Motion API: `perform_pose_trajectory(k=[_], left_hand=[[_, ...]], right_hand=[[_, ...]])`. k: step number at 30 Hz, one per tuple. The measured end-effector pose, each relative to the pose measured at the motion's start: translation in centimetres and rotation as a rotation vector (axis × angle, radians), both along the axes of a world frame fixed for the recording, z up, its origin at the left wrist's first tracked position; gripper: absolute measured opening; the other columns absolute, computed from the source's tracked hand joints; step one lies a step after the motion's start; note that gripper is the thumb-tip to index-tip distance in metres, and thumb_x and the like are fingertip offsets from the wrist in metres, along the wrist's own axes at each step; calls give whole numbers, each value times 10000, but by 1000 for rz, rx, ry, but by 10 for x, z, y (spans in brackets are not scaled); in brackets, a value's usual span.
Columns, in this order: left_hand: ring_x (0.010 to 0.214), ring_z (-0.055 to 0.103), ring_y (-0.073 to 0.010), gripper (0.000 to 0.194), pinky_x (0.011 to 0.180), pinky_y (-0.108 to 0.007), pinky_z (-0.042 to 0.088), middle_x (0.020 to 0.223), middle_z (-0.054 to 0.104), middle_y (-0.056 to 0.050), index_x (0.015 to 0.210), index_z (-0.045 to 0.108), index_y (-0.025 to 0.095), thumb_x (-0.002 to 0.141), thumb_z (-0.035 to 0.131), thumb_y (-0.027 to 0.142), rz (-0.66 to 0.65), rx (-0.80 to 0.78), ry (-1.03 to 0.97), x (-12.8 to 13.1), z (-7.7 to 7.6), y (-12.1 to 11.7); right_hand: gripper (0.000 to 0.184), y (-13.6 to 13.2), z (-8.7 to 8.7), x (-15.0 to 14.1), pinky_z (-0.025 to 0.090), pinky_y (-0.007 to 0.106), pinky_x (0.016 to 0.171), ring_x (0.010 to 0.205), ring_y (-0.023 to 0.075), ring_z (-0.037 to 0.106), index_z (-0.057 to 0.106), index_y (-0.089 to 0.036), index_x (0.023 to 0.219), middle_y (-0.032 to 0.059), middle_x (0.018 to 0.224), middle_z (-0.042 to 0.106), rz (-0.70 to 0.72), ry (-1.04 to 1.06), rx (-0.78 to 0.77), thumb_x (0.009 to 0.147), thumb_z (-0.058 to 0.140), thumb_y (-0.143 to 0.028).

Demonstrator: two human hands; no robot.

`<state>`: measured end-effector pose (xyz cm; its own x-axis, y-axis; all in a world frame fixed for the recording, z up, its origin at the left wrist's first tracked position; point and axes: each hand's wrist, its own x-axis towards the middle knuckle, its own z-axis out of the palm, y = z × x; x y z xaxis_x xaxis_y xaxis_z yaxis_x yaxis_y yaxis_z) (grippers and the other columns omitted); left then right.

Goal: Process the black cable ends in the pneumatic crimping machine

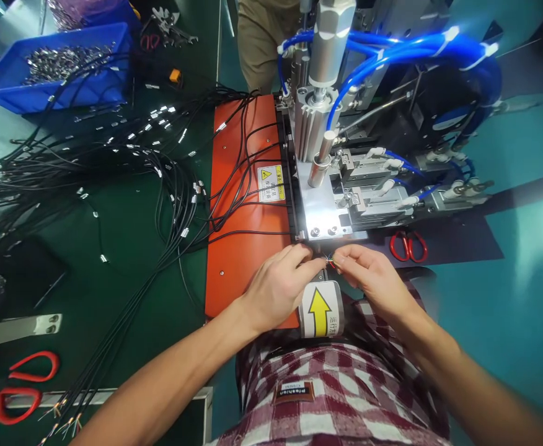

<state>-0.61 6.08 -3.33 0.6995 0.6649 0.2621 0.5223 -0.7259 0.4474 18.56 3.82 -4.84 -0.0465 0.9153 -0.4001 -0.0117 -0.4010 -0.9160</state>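
Both my hands meet at the near end of a metal press machine (320,210). Between my fingertips are thin coloured wires (330,261), fanned out from a cable end. My left hand (283,282) is closed in a pinch on the cable end, its wrist over the orange cover plate (234,272). My right hand (364,269) pinches the tips of the coloured wires from the right. A label with a yellow arrow (320,310) sits just below my hands. Several black cables (248,161) run across the orange plate into the machine's edge.
A bundle of black cables (169,248) spreads over the dark green table at left. A blue bin (62,68) of metal parts stands at the far left. Red-handled scissors (408,246) lie right of my hands; another red-handled pair (18,406) is at lower left. A person's legs (262,43) are behind the machine.
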Motion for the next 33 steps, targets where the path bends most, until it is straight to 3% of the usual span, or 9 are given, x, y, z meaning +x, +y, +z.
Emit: perform_pose_trajectory(k=[23,33], left_hand=[[820,560,-201,289,685,-315,540,893,573,-99,1085,642,122,902,419,105,56,14,4,3,-3,-3],[791,559,-225,269,660,-328,530,861,572,-116,1031,663,84,893,433,103,45,29,25,5,1,-2]], right_hand=[[274,0,0,-2,313,242,464,490,99,385,587,-171,726,-38,587,480,-4,-81,-11,779,645,-433],[253,-8,0,-10,266,237,455,511,105,329,554,-180,748,-51,570,408,-79,-122,0,811,613,-418]])
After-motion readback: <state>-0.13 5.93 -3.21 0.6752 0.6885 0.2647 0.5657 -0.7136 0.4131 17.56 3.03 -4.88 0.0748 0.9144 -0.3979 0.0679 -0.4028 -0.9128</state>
